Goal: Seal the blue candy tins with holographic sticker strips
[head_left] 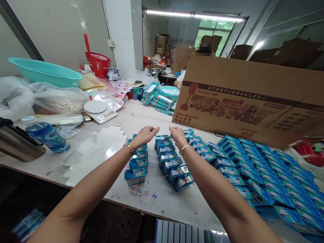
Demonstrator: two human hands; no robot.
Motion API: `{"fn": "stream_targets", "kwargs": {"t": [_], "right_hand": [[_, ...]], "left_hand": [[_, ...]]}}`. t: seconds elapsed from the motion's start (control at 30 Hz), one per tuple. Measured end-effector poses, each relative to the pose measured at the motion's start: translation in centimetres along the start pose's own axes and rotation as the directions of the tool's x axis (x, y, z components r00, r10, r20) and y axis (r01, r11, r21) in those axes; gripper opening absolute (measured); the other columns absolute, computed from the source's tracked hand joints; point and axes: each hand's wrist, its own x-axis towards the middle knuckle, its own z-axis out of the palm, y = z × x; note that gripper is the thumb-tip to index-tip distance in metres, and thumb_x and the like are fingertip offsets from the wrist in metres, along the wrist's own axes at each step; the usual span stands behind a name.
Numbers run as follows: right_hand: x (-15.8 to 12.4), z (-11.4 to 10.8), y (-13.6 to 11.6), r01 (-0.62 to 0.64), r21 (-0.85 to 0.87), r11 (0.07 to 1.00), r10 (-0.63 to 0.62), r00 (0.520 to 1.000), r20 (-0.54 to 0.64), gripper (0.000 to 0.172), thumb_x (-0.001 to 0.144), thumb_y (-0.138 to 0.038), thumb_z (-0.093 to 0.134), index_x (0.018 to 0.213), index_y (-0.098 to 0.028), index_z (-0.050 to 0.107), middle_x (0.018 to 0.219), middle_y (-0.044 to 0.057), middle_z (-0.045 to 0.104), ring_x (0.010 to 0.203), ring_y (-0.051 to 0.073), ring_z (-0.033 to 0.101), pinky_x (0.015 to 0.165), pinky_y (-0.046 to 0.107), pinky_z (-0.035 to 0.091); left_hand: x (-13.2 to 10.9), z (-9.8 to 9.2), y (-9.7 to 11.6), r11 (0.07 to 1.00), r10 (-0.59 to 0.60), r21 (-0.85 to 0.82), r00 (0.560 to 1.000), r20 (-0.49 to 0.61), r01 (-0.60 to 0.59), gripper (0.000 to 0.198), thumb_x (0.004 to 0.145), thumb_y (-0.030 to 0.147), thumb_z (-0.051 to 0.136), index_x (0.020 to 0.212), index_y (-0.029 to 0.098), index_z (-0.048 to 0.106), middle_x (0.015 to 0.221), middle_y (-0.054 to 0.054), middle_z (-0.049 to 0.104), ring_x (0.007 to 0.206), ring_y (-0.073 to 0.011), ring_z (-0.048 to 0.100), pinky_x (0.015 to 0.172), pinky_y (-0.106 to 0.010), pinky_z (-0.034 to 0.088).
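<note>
Where rows of glossy blue boxes (136, 176), the nearest lettered "CARAMELO", stand in front of the brown carton (225, 76), the right hand (178, 135) grasps a small knife-like tool (166, 138); the left hand (146, 135) is clenched, whether around something I cannot tell. The carton bears upside-down Chinese print. Beyond its left edge, a turquoise basin (174, 97) holds whitish contents.

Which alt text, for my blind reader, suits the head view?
A person's left hand and right hand hover over rows of blue packs, on a white table, the right holding what looks like a small knife. A large cardboard carton stands behind.
</note>
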Motion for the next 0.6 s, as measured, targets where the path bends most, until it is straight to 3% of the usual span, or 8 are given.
{"fn": "stream_targets", "kwargs": {"t": [0.1, 0.17, 0.3, 0.43, 0.6], "right_hand": [[-0.8, 0.1, -0.4, -0.023, 0.079, 0.997, 0.022, 1.0, 0.019, 0.019, 0.082, -0.033, 0.062, 0.072, -0.019, 0.055, 0.052, -0.004, 0.053, 0.048, 0.012, 0.048, 0.051, 0.023, 0.036], [-1.2, 0.2, -0.6, -0.029, 0.105, 0.994, 0.026, 0.999, 0.035, 0.02, 0.083, -0.034, 0.062, 0.072, -0.019, 0.054, 0.052, -0.004, 0.054, 0.047, 0.011, 0.048, 0.051, 0.023, 0.037], [-1.6, 0.0, -0.3, -0.019, 0.098, 0.995, 0.012, 0.998, 0.067, 0.02, 0.083, -0.036, 0.061, 0.078, -0.018, 0.054, 0.057, -0.003, 0.057, 0.05, 0.012, 0.053, 0.052, 0.023, 0.038], [-1.9, -0.3, 0.8, 0.054, 0.004, 0.999, -0.055, 0.993, 0.101, 0.025, 0.074, -0.02, 0.065, 0.097, -0.018, 0.055, 0.065, -0.004, 0.061, 0.062, 0.015, 0.061, 0.06, 0.025, 0.044], [-2.6, -0.2, 2.0, 0.181, -0.244, 0.953, -0.166, 0.983, 0.083, 0.041, 0.071, -0.008, 0.057, 0.11, -0.022, 0.056, 0.073, -0.004, 0.064, 0.083, 0.021, 0.063, 0.079, 0.031, 0.044]], "left_hand": [[-1.4, 1.0, 0.2, 0.958, -0.074, -0.254, 0.969, 0.236, 0.135, 0.066, 0.083, 0.07, 0.044, 0.1, 0.012, 0.072, 0.105, -0.015, 0.075, 0.095, -0.0273, 0.069, 0.07, -0.03, 0.053], [-2.0, 1.7, 0.1, 0.94, -0.077, -0.296, 0.949, 0.306, 0.172, 0.066, 0.079, 0.071, 0.048, 0.096, 0.013, 0.073, 0.107, -0.015, 0.075, 0.096, -0.0268, 0.068, 0.068, -0.028, 0.052], [-2.1, 2.0, -0.5, 0.993, -0.005, -0.113, 0.977, 0.212, 0.029, 0.051, 0.085, 0.055, 0.044, 0.084, 0.014, 0.075, 0.091, -0.01, 0.077, 0.085, -0.0221, 0.068, 0.067, -0.026, 0.048], [-1.6, 1.9, -0.6, 0.998, -0.03, 0.056, 0.984, 0.174, 0.02, 0.037, 0.081, 0.033, 0.045, 0.078, 0.014, 0.076, 0.072, -0.007, 0.074, 0.071, -0.0214, 0.066, 0.062, -0.027, 0.044], [-1.4, 2.2, 0.2, 0.951, -0.048, 0.309, 0.986, 0.161, -0.004, 0.031, 0.078, 0.021, 0.046, 0.075, 0.015, 0.077, 0.083, -0.014, 0.076, 0.086, -0.0269, 0.068, 0.074, -0.031, 0.046]]}}
